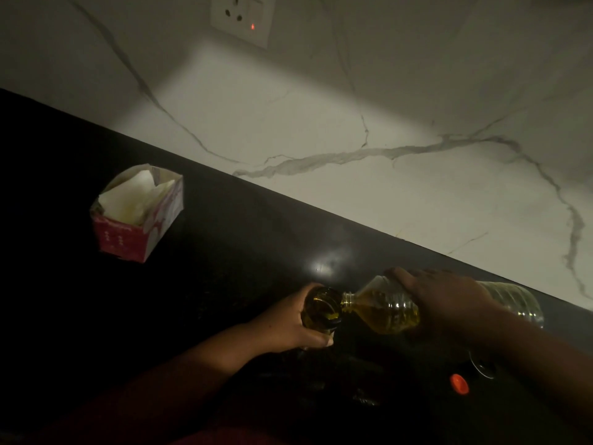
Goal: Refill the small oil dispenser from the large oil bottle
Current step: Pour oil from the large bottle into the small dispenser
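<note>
Head view, dim light. Right hand (439, 300) grips the bottle (394, 311) from above, fingers curled over its shoulder; bottle tipped near horizontal, neck pointing left, yellow oil pooled toward the neck. Bottle mouth meets the open top of the dispenser (321, 311), just left of the right hand. Left hand (288, 329) wraps the dispenser from the near-left side, thumb below. Orange cap (459, 384) lies on the dark counter (224, 252), nearer than the right hand. Open carton (138, 213) well to the far left. Wall socket (242, 17) beyond.
</note>
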`<state>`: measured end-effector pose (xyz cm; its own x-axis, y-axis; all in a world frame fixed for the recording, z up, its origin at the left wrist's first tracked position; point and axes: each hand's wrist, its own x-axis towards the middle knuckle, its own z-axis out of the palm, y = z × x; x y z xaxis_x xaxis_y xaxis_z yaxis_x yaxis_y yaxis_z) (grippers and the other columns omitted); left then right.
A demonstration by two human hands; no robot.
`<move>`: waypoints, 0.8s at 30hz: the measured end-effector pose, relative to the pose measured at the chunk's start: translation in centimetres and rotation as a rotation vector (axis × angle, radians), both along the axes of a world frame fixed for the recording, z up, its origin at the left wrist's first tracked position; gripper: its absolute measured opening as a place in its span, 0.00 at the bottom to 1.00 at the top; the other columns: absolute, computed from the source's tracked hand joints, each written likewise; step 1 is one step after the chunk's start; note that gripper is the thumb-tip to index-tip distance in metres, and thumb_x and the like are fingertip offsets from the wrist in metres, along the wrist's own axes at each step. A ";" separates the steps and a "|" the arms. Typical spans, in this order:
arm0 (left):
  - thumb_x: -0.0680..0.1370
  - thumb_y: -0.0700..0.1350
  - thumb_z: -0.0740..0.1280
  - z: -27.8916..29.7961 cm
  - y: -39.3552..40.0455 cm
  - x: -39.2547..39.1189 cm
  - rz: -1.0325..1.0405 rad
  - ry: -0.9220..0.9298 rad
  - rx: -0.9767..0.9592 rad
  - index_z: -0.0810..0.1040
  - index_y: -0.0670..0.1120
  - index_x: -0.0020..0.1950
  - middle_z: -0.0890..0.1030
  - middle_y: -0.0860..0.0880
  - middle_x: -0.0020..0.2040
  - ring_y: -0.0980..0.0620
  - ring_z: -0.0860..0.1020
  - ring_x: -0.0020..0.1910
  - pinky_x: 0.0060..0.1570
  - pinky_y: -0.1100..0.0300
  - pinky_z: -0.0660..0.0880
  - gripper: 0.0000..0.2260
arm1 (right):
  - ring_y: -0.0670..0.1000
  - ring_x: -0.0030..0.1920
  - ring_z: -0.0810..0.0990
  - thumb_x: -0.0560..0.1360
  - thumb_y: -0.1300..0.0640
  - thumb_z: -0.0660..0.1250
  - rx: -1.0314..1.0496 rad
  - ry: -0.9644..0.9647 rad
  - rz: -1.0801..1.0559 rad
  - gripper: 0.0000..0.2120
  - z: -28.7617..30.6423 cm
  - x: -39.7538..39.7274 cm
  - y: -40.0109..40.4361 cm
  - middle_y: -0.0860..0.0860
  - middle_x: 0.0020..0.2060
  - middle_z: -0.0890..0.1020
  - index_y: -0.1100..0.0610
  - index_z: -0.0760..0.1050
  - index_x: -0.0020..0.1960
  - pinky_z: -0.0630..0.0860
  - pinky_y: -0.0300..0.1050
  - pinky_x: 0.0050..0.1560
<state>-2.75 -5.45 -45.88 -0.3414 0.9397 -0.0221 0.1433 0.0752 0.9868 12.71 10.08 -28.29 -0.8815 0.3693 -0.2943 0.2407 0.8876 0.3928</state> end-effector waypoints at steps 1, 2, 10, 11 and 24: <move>0.67 0.44 0.79 0.0 0.0 0.0 -0.001 0.004 -0.004 0.66 0.65 0.62 0.78 0.57 0.60 0.61 0.77 0.61 0.61 0.62 0.74 0.33 | 0.51 0.60 0.75 0.62 0.31 0.68 0.001 0.005 0.003 0.44 0.0 0.0 0.0 0.46 0.62 0.74 0.42 0.51 0.70 0.73 0.48 0.58; 0.67 0.44 0.79 0.1 0.0 0.0 -0.002 0.008 -0.007 0.66 0.66 0.61 0.78 0.57 0.60 0.61 0.76 0.61 0.61 0.62 0.74 0.32 | 0.51 0.60 0.75 0.62 0.32 0.68 0.003 0.011 0.007 0.44 0.0 0.0 0.0 0.46 0.62 0.74 0.42 0.52 0.70 0.72 0.47 0.58; 0.67 0.42 0.79 0.3 -0.1 0.1 0.011 0.012 0.014 0.67 0.65 0.60 0.78 0.57 0.58 0.60 0.78 0.58 0.56 0.57 0.79 0.32 | 0.51 0.61 0.75 0.62 0.32 0.68 0.006 0.009 0.013 0.43 0.3 -0.1 -0.4 0.46 0.62 0.74 0.43 0.52 0.70 0.72 0.47 0.59; 0.67 0.42 0.79 0.4 -0.1 0.1 0.012 0.014 0.015 0.67 0.64 0.61 0.79 0.57 0.58 0.61 0.78 0.58 0.56 0.59 0.79 0.32 | 0.51 0.61 0.75 0.62 0.32 0.68 0.007 0.008 0.015 0.43 0.4 -0.1 -0.4 0.46 0.62 0.75 0.42 0.52 0.70 0.72 0.47 0.59; 0.67 0.41 0.79 0.0 0.0 0.1 0.007 -0.003 -0.001 0.67 0.64 0.59 0.79 0.59 0.57 0.65 0.77 0.57 0.55 0.72 0.73 0.31 | 0.51 0.61 0.74 0.63 0.32 0.69 0.031 -0.013 0.014 0.44 0.5 -0.1 -0.6 0.46 0.63 0.74 0.44 0.52 0.71 0.71 0.46 0.59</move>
